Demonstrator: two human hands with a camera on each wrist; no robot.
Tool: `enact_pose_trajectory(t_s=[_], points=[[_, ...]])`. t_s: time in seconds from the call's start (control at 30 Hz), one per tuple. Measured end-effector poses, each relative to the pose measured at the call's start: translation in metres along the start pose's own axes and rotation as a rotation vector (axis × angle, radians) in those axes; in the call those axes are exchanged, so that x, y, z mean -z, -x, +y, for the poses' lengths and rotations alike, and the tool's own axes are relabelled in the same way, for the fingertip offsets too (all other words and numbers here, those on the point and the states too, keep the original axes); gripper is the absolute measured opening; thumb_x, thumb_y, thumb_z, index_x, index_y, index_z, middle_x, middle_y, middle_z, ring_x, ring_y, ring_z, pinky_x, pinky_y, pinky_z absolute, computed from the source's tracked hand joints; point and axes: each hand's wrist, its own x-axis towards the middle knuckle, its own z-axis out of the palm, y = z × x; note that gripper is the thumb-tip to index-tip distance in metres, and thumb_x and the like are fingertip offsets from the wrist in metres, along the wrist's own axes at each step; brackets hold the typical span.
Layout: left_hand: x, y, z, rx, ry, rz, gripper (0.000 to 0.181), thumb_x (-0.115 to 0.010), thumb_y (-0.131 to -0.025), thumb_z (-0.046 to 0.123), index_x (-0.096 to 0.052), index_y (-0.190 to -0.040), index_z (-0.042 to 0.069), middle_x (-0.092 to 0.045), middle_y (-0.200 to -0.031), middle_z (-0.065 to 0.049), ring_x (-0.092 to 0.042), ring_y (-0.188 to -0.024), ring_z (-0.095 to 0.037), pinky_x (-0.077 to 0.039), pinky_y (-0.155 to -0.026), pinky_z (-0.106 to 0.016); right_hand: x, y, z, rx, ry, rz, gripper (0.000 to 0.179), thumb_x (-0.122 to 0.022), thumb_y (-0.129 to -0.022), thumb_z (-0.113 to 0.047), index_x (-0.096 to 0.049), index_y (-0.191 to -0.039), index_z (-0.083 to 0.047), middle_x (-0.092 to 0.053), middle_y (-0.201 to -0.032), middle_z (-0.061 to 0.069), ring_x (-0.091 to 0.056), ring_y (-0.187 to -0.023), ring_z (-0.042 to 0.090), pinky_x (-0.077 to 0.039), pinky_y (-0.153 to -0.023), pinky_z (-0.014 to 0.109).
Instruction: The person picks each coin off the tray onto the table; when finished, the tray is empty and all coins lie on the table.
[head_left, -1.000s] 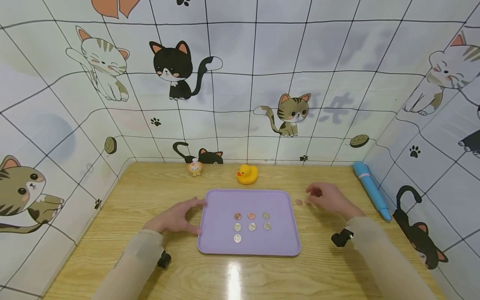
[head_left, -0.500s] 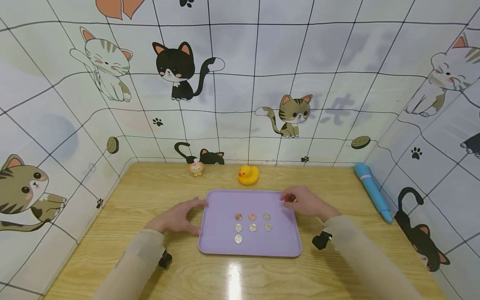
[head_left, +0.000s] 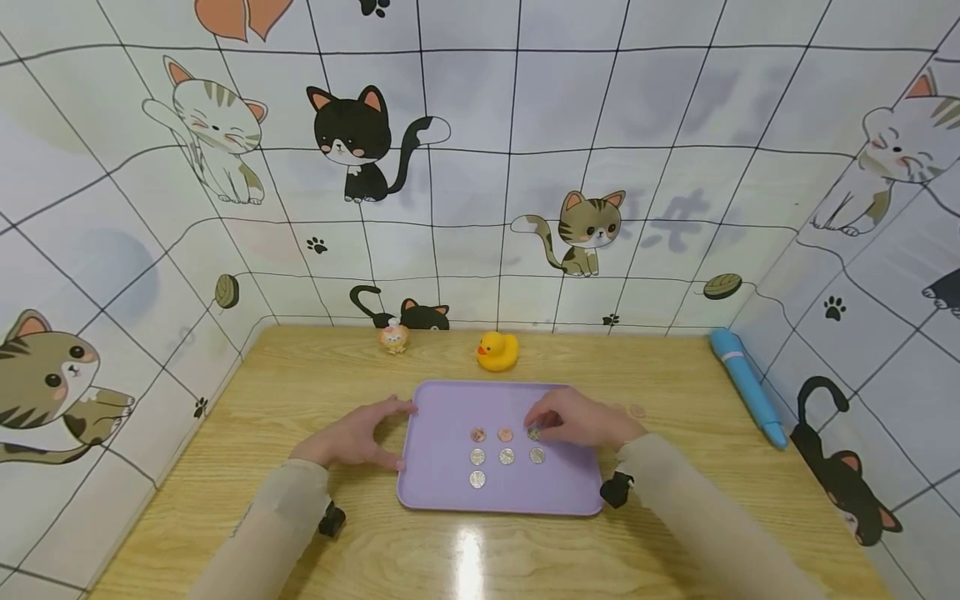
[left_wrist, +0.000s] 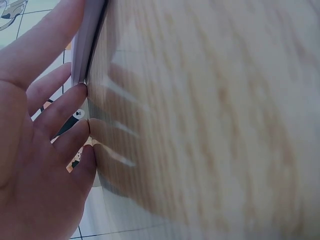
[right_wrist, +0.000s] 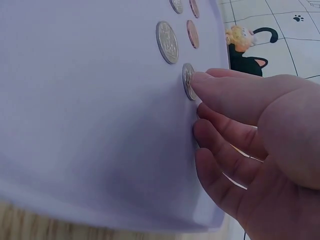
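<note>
The right hand (head_left: 576, 419) has its thumb on a silver coin (head_left: 533, 434) toward the far right corner of the lilac tray (head_left: 442, 417), but I cannot tell whether it pinches it. The left hand (head_left: 358, 433), fingers spread, touches the tray's left edge; six other coins (head_left: 507, 457) lie inside, and a yellow duck (head_left: 498, 352) sits near the desk's (head_left: 660, 358) far edge.

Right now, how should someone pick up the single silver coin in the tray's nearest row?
Pinch the silver coin by its left and right rim, probably from above: it lies flat on the purple tray, so only its thin edge offers grip, and another coin sits just behind.
</note>
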Motion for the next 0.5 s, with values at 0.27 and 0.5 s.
enact_pose_trajectory(t_s=[0.27,0.5], points=[[-0.0004,-0.0011,-0.0029,-0.003,-0.005,0.008,0.093,-0.095,-0.077,0.039,-0.050,-0.156,0.021,-0.027,-0.172,-0.018,-0.017,-0.160,-0.044,-0.015,-0.126,-0.067,-0.0017,-0.0064,-0.0015,0.011,0.065,-0.010,0.021,-0.080,-0.091,-0.006,-0.081,-0.111,-0.012,-0.071,-0.098,-0.002,-0.064,-0.086,0.017,-0.055,-0.078,0.027],[0.0007,0.0001,-0.0006,0.004,0.001,0.004,0.094,-0.095,-0.076,0.040,-0.050,-0.156,0.021,-0.025,-0.172,-0.020,-0.017,-0.159,-0.045,-0.016,-0.126,-0.068,-0.0019,-0.0076,-0.0033,-0.054,0.064,-0.032,0.020,-0.081,-0.091,-0.006,-0.081,-0.109,-0.014,-0.070,-0.098,-0.003,-0.063,-0.086,0.015,-0.053,-0.078,0.025]])
